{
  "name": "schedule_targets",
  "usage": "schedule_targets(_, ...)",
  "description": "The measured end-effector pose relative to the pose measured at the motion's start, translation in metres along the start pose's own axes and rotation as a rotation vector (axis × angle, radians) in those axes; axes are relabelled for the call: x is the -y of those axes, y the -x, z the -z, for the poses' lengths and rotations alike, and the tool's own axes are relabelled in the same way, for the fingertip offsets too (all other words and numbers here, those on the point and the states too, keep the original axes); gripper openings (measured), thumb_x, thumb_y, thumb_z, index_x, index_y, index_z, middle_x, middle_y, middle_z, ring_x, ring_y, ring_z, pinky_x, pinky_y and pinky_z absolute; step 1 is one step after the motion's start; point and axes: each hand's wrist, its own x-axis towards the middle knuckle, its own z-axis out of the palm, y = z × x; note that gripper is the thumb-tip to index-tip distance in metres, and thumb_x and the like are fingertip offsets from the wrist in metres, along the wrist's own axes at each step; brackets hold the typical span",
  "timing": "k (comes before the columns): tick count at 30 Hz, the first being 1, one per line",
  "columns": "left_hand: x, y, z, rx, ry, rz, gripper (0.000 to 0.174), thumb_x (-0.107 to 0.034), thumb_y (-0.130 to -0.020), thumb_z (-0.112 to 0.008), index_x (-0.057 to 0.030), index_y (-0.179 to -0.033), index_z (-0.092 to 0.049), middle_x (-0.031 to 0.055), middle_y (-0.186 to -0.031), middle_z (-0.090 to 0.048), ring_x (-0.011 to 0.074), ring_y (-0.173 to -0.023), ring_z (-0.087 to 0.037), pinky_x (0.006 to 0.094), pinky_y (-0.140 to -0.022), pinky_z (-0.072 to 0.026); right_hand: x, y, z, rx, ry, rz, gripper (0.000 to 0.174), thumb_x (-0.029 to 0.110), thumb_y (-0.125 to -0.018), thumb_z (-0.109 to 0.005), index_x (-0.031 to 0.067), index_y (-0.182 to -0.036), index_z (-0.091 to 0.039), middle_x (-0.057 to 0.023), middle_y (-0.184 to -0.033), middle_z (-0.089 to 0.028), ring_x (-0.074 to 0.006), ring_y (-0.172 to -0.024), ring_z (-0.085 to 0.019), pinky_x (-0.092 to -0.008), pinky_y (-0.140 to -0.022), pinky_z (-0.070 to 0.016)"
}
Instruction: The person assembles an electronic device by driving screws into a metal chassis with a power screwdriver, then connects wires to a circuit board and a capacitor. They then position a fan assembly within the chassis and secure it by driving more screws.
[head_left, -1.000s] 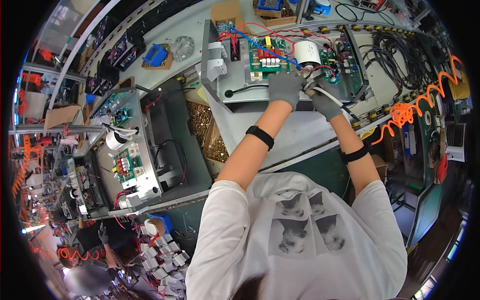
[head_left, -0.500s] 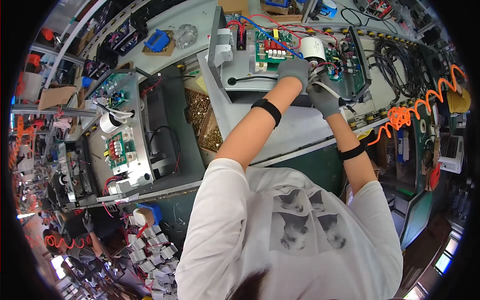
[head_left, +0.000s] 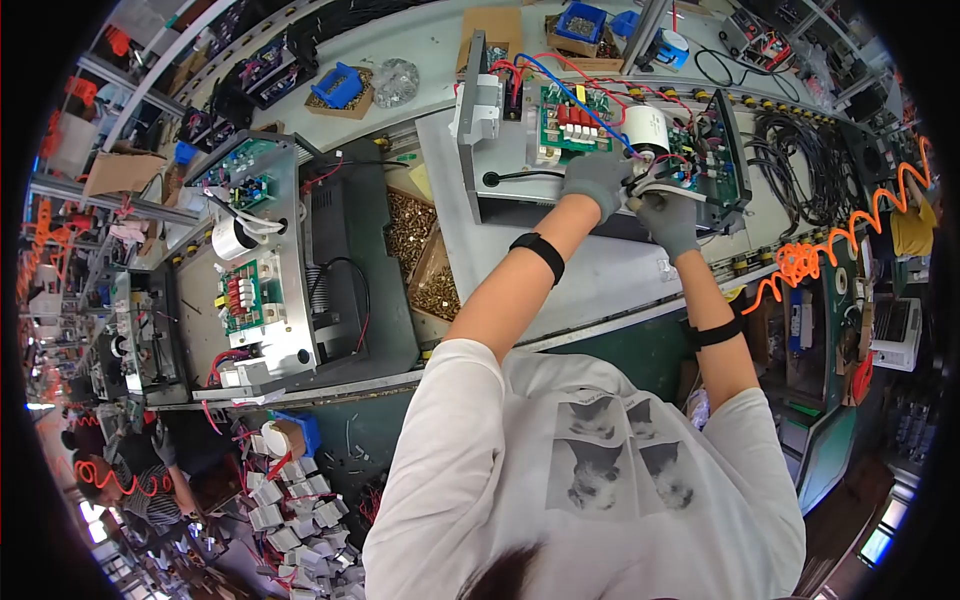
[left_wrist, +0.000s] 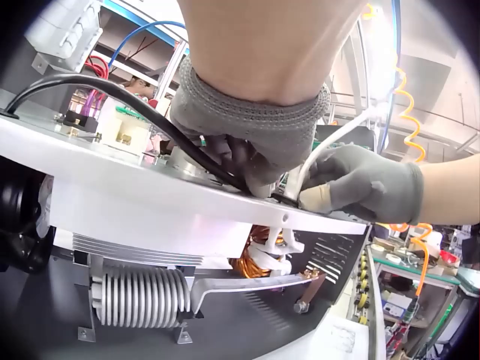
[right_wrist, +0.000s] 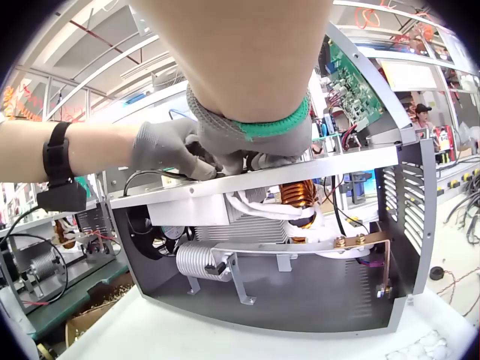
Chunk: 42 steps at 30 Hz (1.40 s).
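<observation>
Both hands wear grey gloves and work close together at the near edge of a metal chassis (head_left: pixel 530 208) carrying circuit boards. My left hand (head_left: pixel 597 178) has curled fingers at the end of a black cable (left_wrist: pixel 127 96), right at the metal plate (left_wrist: pixel 97 169). Beside it, my right hand (head_left: pixel 668 222) pinches the base of a white cable (left_wrist: pixel 330 139) where it meets the plate. Just behind the hands stands a white cylindrical capacitor (head_left: pixel 646 130). Below the plate, the right wrist view shows a copper coil (right_wrist: pixel 298 196) and white leads (right_wrist: pixel 262 208). The left fingertips are partly hidden.
A second, similar chassis (head_left: pixel 300 345) stands to the left. Between them lie boxes of brass fasteners (head_left: pixel 432 285). Coiled black cables (head_left: pixel 810 165) lie at right, near an orange spiral hose (head_left: pixel 797 262). A blue bin (head_left: pixel 340 88) sits at the back left.
The head view has shifted, so the chassis appears farther right and lower. Both hands stay at the cables by the plate, the right hand's fingers now drawn in closer to the white cable's base.
</observation>
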Motion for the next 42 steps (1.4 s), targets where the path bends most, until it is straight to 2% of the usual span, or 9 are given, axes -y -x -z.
schedule_targets(11,0.002,0.001,-0.004,-0.02,0.1,0.023,0.029,-0.006,-0.072,-0.061,-0.019,-0.098,-0.061,0.0071,-0.097,-0.059,0.0252,-0.097,-0.058,0.0377,-0.076,-0.0483,-0.006,-0.021,-0.009,-0.059,0.146,-0.096,0.03,0.034,-0.064,-0.07,0.0062,-0.077,-0.068,-0.0141,-0.073,-0.066,-0.0278,-0.067,-0.064,-0.0368,-0.064,-0.0499)
schedule_targets(13,0.002,0.0,-0.012,-0.076,0.083,0.018,0.029,-0.006,-0.072,-0.061,-0.0196,-0.098,-0.061,0.0063,-0.097,-0.059,0.0246,-0.097,-0.058,0.0379,-0.076,-0.0483,-0.002,-0.027,-0.007,-0.003,0.17,-0.227,0.03,0.033,-0.064,-0.07,0.0064,-0.078,-0.068,-0.0143,-0.073,-0.066,-0.0289,-0.07,-0.064,-0.0375,-0.064,-0.05)
schedule_targets(21,0.003,0.001,-0.018,0.008,-0.058,0.013,0.033,-0.015,-0.072,-0.066,-0.0288,-0.102,-0.064,-0.0027,-0.106,-0.059,0.0151,-0.107,-0.053,0.0351,-0.085,-0.0413,-0.005,-0.021,0.002,0.111,0.234,-0.18,0.032,0.028,-0.068,-0.072,0.0013,-0.086,-0.067,-0.0145,-0.085,-0.067,-0.0256,-0.076,-0.064,-0.0357,-0.067,-0.0487)
schedule_targets(24,0.002,0.003,-0.022,0.005,-0.131,0.006,0.033,-0.017,-0.072,-0.066,-0.0307,-0.102,-0.064,-0.005,-0.107,-0.059,0.0135,-0.108,-0.052,0.0348,-0.087,-0.0376,-0.006,-0.013,0.01,0.157,0.243,0.025,0.031,0.03,-0.074,-0.068,0.0043,-0.091,-0.068,-0.0127,-0.087,-0.068,-0.0253,-0.076,-0.064,-0.0339,-0.067,-0.0486)
schedule_targets(30,0.005,0.007,-0.031,-0.112,-0.183,-0.044,0.03,-0.019,-0.072,-0.065,-0.0334,-0.099,-0.064,-0.0062,-0.105,-0.059,0.0149,-0.106,-0.052,0.0361,-0.08,-0.0393,-0.002,-0.016,0.009,0.168,0.299,0.133,0.026,0.029,-0.072,-0.066,0.006,-0.084,-0.068,-0.0113,-0.08,-0.067,-0.024,-0.073,-0.064,-0.034,-0.064,-0.0484)
schedule_targets(33,0.009,0.007,-0.032,-0.145,-0.174,-0.065,0.026,-0.02,-0.073,-0.063,-0.0339,-0.095,-0.065,-0.0069,-0.103,-0.06,0.0149,-0.105,-0.053,0.0372,-0.077,-0.0395,0.002,-0.019,-0.002,0.045,0.431,0.239,0.026,0.032,-0.074,-0.06,0.0069,-0.069,-0.064,-0.0126,-0.069,-0.064,-0.0277,-0.063,-0.062,-0.0372,-0.058,-0.0479)
schedule_targets(36,0.011,0.008,-0.031,-0.166,-0.168,-0.075,0.022,-0.019,-0.076,-0.06,-0.0337,-0.092,-0.065,-0.0066,-0.1,-0.06,0.0151,-0.105,-0.053,0.037,-0.077,-0.0393,0.036,-0.012,0.001,0.065,0.438,0.118,0.029,0.034,-0.074,-0.058,0.0058,-0.066,-0.061,-0.0133,-0.069,-0.064,-0.0279,-0.064,-0.062,-0.0378,-0.058,-0.0476)
schedule_targets(40,0.013,0.011,-0.033,-0.172,-0.18,-0.105,0.019,-0.018,-0.077,-0.059,-0.0305,-0.09,-0.065,-0.0056,-0.101,-0.059,0.015,-0.104,-0.053,0.0373,-0.078,-0.0398,-0.007,-0.028,-0.001,0.103,0.482,0.139,0.032,0.037,-0.075,-0.057,0.0058,-0.076,-0.063,-0.0142,-0.079,-0.065,-0.0288,-0.072,-0.063,-0.0382,-0.063,-0.0478)
schedule_targets(42,0.017,0.016,-0.038,-0.342,-0.268,-0.278,0.02,-0.015,-0.076,-0.058,-0.026,-0.092,-0.065,-0.0038,-0.104,-0.057,0.0152,-0.107,-0.051,0.0373,-0.082,-0.0399,-0.009,-0.025,0.011,0.165,0.404,0.153,0.032,0.038,-0.075,-0.057,0.0064,-0.079,-0.063,-0.0137,-0.081,-0.065,-0.0294,-0.073,-0.062,-0.0385,-0.064,-0.0476)
